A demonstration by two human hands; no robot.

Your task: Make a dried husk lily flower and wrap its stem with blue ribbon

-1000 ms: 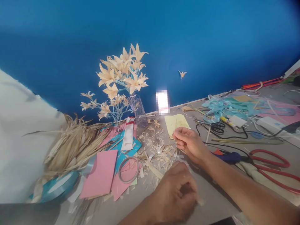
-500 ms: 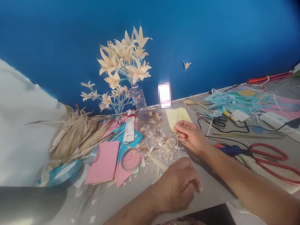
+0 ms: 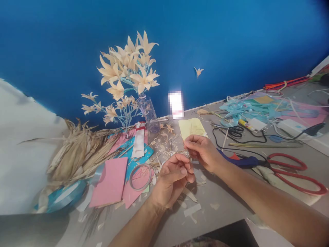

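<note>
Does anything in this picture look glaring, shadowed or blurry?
Head view: the white rectangle before the blue wall is washed out and blocky; head view: the right forearm shadows the table; head view: the ribbon roll looks soft, and fine detail at the right hand is unreadable.

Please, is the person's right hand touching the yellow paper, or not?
Cannot tell. In the head view, the right hand overlaps part of the near edge of the yellow paper, but neither contact nor gap shows plainly.
</note>
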